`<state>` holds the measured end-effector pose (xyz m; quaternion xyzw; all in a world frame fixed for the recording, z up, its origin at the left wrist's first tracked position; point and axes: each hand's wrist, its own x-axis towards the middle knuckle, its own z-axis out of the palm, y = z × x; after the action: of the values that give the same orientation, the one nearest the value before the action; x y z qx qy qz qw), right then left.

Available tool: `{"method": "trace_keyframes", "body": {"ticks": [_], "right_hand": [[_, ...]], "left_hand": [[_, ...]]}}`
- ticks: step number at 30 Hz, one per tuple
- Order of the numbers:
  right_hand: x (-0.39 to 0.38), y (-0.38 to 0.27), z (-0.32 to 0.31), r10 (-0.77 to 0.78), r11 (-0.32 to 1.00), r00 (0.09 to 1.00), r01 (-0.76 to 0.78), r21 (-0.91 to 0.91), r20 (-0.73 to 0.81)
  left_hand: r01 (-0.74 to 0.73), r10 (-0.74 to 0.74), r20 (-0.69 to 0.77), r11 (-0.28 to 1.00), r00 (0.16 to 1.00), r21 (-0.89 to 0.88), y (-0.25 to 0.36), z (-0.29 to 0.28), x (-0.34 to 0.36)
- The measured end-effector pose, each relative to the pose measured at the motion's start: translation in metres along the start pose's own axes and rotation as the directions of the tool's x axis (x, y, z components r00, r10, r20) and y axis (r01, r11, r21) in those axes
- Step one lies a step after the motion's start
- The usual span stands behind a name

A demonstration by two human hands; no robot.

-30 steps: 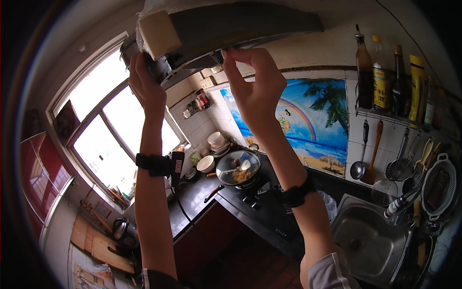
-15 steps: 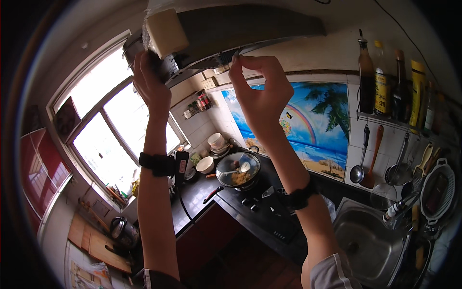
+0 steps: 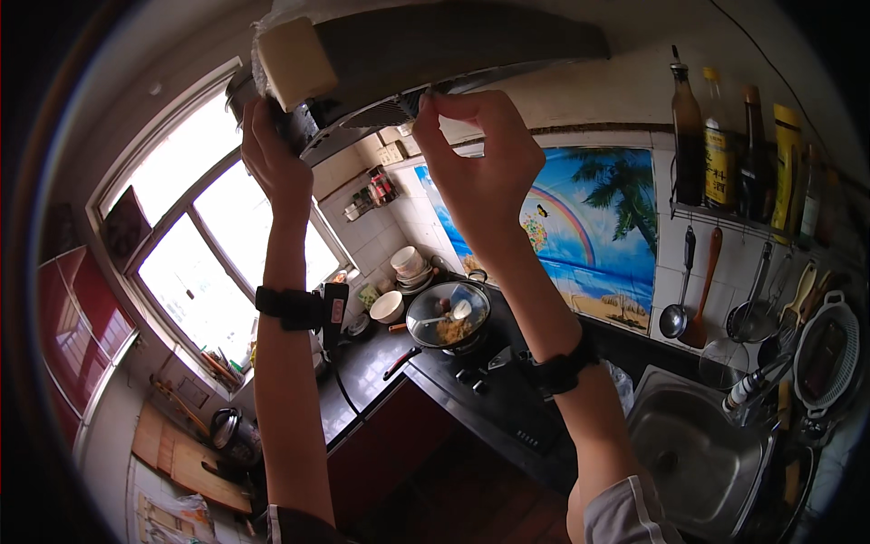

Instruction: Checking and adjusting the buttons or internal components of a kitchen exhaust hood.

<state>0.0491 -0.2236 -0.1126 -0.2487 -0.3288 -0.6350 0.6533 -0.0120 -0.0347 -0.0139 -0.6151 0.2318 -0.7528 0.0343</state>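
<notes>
Both my arms reach up to the dark range hood (image 3: 453, 45). My left hand (image 3: 276, 154) is at the hood's left end, its fingers curled up around a dark part there; what they grip is hidden. Directly above those fingers is a cream block-shaped piece (image 3: 296, 65) with crinkled clear plastic along its left side. My right hand (image 3: 480, 150) pinches thumb and forefinger together at the hood's lower edge, beside the slatted grille (image 3: 385, 111). Whatever is between the fingertips is too small to make out. A black band circles each forearm.
Below stands a glass-lidded pan (image 3: 449, 315) with food inside, on the stove. White bowls (image 3: 388, 306) are left of it. A steel sink (image 3: 698, 444) lies at the lower right, under hanging utensils (image 3: 702, 290) and a bottle shelf (image 3: 739, 218). A window (image 3: 227, 218) is at left.
Both hands have shifted a little left in the picture, and the cream piece with them. The view has moved slightly too. Both grips look the same.
</notes>
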Motion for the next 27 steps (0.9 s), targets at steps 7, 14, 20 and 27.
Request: {"method": "trace_keyframes", "body": {"ticks": [7, 14, 20, 27], "right_hand": [[-0.001, -0.003, 0.002, 0.019, 0.998, 0.999, -0.021, 0.052, 0.038], [0.000, 0.002, -0.001, -0.001, 0.999, 0.997, -0.002, 0.039, 0.075], [-0.001, 0.000, 0.000, 0.014, 0.999, 0.996, -0.018, 0.051, 0.083], [0.001, 0.001, 0.000, 0.014, 0.998, 0.994, -0.020, 0.060, 0.106]], "left_hand": [[-0.151, 0.153, -0.011, 0.984, 0.988, 0.092, -0.004, -0.001, 0.002], [0.126, -0.126, 0.011, 0.990, 0.992, -0.057, 0.013, -0.004, 0.004], [0.059, -0.059, 0.022, 0.998, 0.998, -0.004, 0.005, -0.006, 0.003], [0.115, -0.114, 0.017, 0.992, 0.993, -0.047, 0.010, -0.006, 0.003]]}}
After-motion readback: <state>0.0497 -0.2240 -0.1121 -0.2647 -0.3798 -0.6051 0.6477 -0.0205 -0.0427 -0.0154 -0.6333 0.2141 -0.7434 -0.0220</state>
